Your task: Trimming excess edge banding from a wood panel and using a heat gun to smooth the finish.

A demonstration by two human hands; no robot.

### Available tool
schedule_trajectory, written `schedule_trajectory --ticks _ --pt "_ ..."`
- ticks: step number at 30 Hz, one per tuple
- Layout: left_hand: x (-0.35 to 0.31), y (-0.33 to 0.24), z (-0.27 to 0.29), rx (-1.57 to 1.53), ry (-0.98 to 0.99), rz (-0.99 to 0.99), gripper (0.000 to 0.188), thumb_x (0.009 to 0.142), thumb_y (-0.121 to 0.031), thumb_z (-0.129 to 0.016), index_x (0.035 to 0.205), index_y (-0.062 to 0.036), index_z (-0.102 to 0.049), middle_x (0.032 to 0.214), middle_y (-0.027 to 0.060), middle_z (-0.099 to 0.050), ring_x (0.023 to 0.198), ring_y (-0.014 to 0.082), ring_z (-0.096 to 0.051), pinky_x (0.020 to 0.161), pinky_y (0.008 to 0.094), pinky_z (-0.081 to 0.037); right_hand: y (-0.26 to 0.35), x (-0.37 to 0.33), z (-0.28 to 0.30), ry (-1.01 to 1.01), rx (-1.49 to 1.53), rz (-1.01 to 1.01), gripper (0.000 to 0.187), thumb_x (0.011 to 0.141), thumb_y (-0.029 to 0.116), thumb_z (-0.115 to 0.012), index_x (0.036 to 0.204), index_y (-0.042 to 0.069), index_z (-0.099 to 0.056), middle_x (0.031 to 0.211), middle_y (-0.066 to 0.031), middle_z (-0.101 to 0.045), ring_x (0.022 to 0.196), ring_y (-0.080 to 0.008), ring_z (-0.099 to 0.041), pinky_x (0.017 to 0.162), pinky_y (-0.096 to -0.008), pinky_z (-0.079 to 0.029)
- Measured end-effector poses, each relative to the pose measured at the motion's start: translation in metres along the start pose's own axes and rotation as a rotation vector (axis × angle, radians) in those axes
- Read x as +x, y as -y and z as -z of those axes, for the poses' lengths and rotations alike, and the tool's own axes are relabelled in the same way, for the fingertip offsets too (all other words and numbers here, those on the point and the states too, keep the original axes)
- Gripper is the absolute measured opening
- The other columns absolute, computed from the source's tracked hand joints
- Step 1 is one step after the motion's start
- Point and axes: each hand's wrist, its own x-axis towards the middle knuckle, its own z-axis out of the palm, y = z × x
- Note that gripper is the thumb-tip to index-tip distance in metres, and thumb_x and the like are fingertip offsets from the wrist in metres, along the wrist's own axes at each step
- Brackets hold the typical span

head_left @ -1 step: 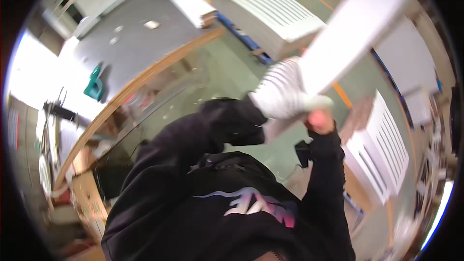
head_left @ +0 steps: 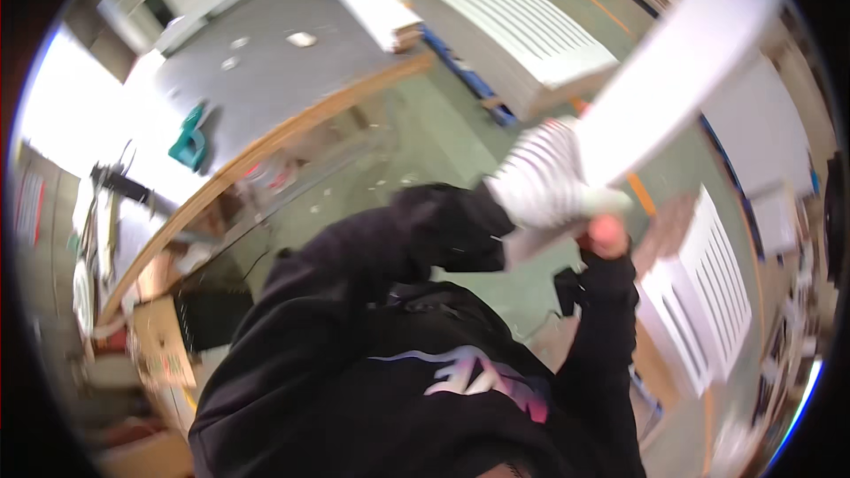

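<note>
A workshop's green floor (head_left: 416, 137) is spreading out below my fingers, and an orange floor line (head_left: 641, 195) is showing just to the right of them. Ahead of my fingers and to their left, a grey-topped bench (head_left: 266, 66) with a wooden edge is standing, well apart from them. On it, far to the left of my fingers, a teal tool (head_left: 188, 142) is lying, with a pale scrap (head_left: 302, 39) resting nearer to them.

My left hand (head_left: 538, 173), in a white striped glove, is gripping a long white board (head_left: 677, 71), its fingers clamping around the near part. The board is slanting away from those fingers, ahead and to the right, while a short end is showing below them. My right hand (head_left: 607, 237) is hovering in a blur just below my left thumb, near the board; I cannot tell whether its fingers are together, apart or touching anything.

Straight ahead, beyond my left fingers, a white slatted stack (head_left: 513, 26) is sitting on a blue pallet (head_left: 469, 80). Another slatted white stack (head_left: 713, 292) is standing to the right of my right fingers.
</note>
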Motion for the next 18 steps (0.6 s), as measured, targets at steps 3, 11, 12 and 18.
schedule_trajectory --ticks 3,11,12,18 --pt "0.005 0.010 -0.016 0.048 -0.124 -0.091 0.065 0.061 -0.038 -0.087 0.101 0.0053 -0.059 0.082 0.0161 -0.062 0.074 0.0195 -0.059 0.072 0.0339 -0.050 -0.025 -0.020 0.002 -0.325 0.182 0.076 0.085 0.076 0.053 -0.075 0.134 -0.004 -0.049 0.134 -0.0137 -0.055 0.121 -0.0282 -0.055 0.105 -0.0421 -0.043" --pt "-0.013 0.024 0.018 -0.134 -0.313 -0.003 0.080 0.061 -0.040 -0.088 0.117 0.0068 -0.056 0.100 0.0084 -0.064 0.095 0.0167 -0.057 0.087 0.0315 -0.048 -0.040 0.014 -0.027 -0.028 -0.400 0.079 0.086 0.078 0.051 -0.076 0.139 -0.001 -0.042 0.132 -0.0113 -0.053 0.119 -0.0243 -0.055 0.099 -0.0378 -0.045" --pt "-0.016 0.027 0.032 -0.128 -0.363 0.033 0.082 0.061 -0.039 -0.088 0.121 0.0067 -0.055 0.103 0.0081 -0.063 0.097 0.0160 -0.057 0.089 0.0311 -0.048 -0.061 0.014 -0.037 0.036 -0.404 0.071 0.082 0.077 0.041 -0.076 0.138 -0.001 -0.042 0.129 -0.0102 -0.054 0.118 -0.0235 -0.053 0.098 -0.0356 -0.044" --pt "-0.038 0.054 0.100 -0.216 -0.718 0.090 0.056 0.068 -0.029 -0.082 0.109 0.0012 -0.057 0.095 0.0062 -0.062 0.087 0.0135 -0.056 0.078 0.0313 -0.051 -0.070 0.085 -0.107 0.084 -0.183 -0.163 0.022 0.081 0.015 -0.070 0.097 0.001 -0.065 0.081 -0.0044 -0.065 0.075 -0.0145 -0.061 0.070 -0.0304 -0.049"
